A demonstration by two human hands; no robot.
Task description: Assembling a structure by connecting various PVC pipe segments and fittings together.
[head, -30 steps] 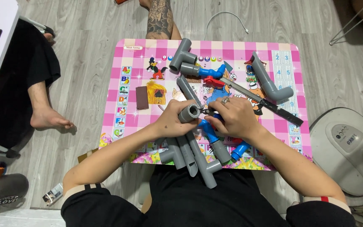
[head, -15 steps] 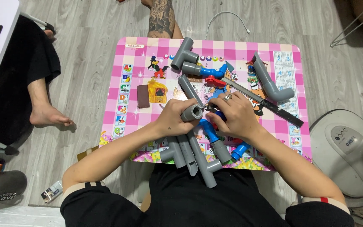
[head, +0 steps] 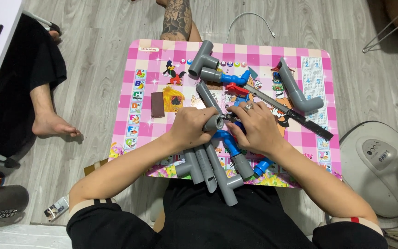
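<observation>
Head view looks down on a pink checked bench [head: 300, 55] strewn with pipe parts. Left hand [head: 190, 127] is clamped around a short grey pipe piece [head: 213, 122], its open end facing the right hand [head: 256, 129], which rests closed just beside it over a blue elbow fitting [head: 224, 138]. Grey tee assemblies [head: 208, 168] lie at the bench's near edge; a handsaw [head: 291, 112] lies farther right.

Both hands [head: 226, 129] grip a grey pipe [head: 213, 122] over the pink table [head: 300, 50].
</observation>
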